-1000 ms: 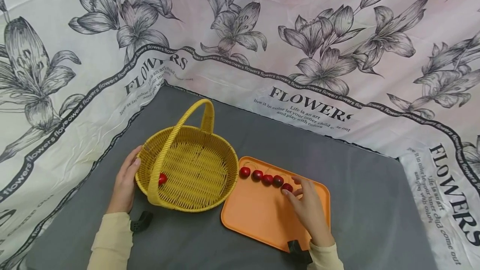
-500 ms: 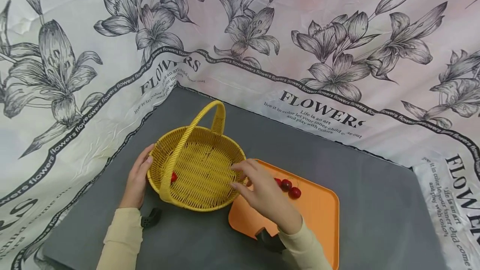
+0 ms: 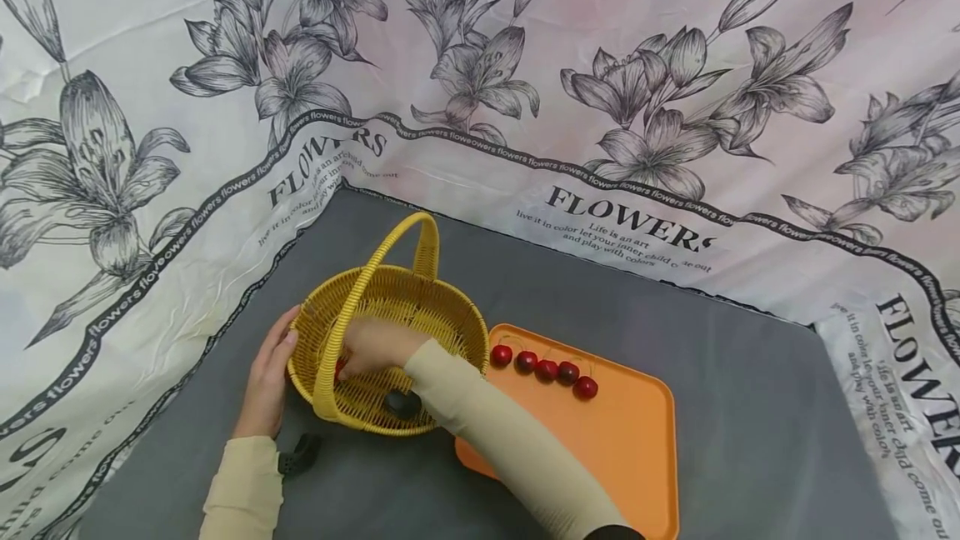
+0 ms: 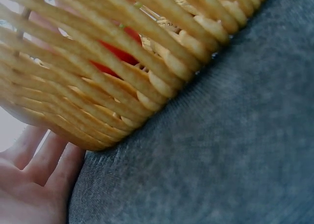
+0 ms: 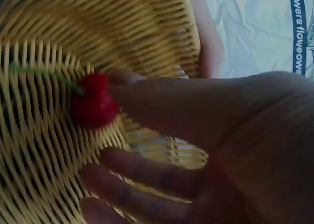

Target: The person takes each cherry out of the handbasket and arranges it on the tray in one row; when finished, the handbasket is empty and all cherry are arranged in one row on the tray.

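A yellow woven basket point(image 3: 457, 298) with an arched handle stands on the grey table. My left hand point(image 3: 262, 382) rests against the outside of its left wall, fingers extended along the weave, as the left wrist view also shows. Inside the basket is my right hand point(image 3: 378, 346), partly behind the handle. The right wrist view shows a red cherry point(image 5: 93, 102) with a green stem lying at the basket's wall. My right thumb is at the cherry, seemingly touching it, while the other fingers point(image 5: 147, 172) are spread below, apart from it.
An orange tray point(image 3: 630, 440) sits right of the basket, under my right forearm. Several dark red cherries point(image 3: 547, 370) lie in a slanting row near its far edge. Flower-printed cloth point(image 3: 480, 165) rises behind the table. Each wrist wears a black device point(image 3: 300, 454).
My right hand has moved left from the cherries on the tray, over the basket's rim and down inside to its left part. The row on the tray looks the same. My left hand stays put.
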The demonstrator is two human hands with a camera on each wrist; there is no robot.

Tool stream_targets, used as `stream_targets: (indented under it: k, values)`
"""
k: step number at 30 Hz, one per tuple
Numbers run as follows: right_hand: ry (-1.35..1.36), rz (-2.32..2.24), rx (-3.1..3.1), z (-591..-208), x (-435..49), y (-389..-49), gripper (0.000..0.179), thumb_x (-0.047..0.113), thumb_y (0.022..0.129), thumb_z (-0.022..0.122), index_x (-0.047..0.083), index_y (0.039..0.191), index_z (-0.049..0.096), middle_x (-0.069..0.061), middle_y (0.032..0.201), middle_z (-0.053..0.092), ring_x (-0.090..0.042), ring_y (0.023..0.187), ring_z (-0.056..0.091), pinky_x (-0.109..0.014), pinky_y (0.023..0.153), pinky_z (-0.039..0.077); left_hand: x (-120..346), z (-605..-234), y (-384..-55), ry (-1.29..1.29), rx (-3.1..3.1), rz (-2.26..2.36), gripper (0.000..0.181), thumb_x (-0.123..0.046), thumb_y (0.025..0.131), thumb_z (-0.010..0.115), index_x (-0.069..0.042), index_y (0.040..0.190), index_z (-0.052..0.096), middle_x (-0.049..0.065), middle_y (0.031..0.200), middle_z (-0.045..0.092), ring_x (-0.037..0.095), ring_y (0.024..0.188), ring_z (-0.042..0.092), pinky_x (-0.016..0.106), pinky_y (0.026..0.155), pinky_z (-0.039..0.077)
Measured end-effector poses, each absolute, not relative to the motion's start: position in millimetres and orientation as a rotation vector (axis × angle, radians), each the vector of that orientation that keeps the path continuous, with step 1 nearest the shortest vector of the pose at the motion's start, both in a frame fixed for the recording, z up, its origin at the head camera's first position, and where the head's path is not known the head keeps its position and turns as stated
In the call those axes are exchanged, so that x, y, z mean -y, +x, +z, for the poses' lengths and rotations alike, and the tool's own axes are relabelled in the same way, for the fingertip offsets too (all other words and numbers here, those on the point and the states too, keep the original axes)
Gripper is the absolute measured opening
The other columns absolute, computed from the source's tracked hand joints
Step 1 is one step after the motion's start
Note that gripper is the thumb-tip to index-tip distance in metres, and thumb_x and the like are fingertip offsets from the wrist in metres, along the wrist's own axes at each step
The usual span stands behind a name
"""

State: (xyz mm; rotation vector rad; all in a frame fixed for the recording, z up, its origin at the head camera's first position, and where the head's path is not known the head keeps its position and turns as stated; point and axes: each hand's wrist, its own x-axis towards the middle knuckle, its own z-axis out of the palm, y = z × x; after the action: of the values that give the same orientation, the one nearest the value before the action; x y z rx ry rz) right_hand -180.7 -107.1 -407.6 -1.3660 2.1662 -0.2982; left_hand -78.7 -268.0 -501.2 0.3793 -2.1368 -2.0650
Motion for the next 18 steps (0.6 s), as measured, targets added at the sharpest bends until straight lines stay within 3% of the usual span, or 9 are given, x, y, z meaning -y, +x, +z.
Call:
stream_targets:
  k: [4, 6, 10, 16, 18]
  values:
    - [-1.406, -0.282, -2.051, -415, 116, -180, 0.009, 0.021, 0.088, 0.071, 0.015, 0.094, 0.067, 0.006, 0.081, 0.06, -0.004, 0.068, 0.047, -0.014, 0.063, 0.038, 268, -501, -81, 0.382, 2.123, -2.055, 0.05, -0.045, 0.102, 0.039, -0.032, 0.15, 0.031, -0.005, 0.155, 0.026, 0.011, 0.136, 0.028, 0.017, 0.099, 0.03]
    - [-1.441, -0.284, -2.019, -418, 120, -179, 0.014, 0.017, 0.088, 0.07, 0.015, 0.102, 0.067, 0.005, 0.092, 0.063, -0.003, 0.075, 0.05, -0.013, 0.067, 0.039, 268, -500, -81, 0.384, 2.12, -2.051, 0.051, -0.045, 0.102, 0.039, -0.032, 0.15, 0.031, -0.005, 0.155, 0.026, 0.01, 0.137, 0.028, 0.016, 0.098, 0.031]
    - [-1.463, -0.203, -2.049, -425, 125, -175, 0.017, 0.017, 0.091, 0.067, 0.016, 0.108, 0.067, 0.005, 0.098, 0.066, -0.004, 0.077, 0.051, -0.013, 0.069, 0.039, 268, -501, -81, 0.38, 2.129, -2.052, 0.051, -0.045, 0.102, 0.039, -0.032, 0.15, 0.031, -0.005, 0.156, 0.025, 0.011, 0.137, 0.028, 0.01, 0.094, 0.032]
    - [-1.356, -0.402, -2.032, -424, 113, -179, 0.014, 0.018, 0.09, 0.067, 0.015, 0.104, 0.068, 0.006, 0.087, 0.062, -0.003, 0.071, 0.051, -0.014, 0.065, 0.04, 267, -502, -80, 0.397, 2.138, -2.052, 0.051, -0.045, 0.102, 0.039, -0.033, 0.15, 0.03, -0.005, 0.156, 0.025, 0.012, 0.137, 0.027, 0.03, 0.105, 0.028]
    - [-1.334, -0.487, -2.035, -418, 103, -181, 0.014, 0.021, 0.09, 0.068, 0.014, 0.103, 0.067, 0.006, 0.082, 0.059, -0.004, 0.068, 0.048, -0.014, 0.062, 0.039, 266, -502, -81, 0.399, 2.131, -2.055, 0.051, -0.046, 0.101, 0.039, -0.032, 0.15, 0.03, -0.005, 0.156, 0.025, 0.011, 0.136, 0.028, 0.03, 0.105, 0.028]
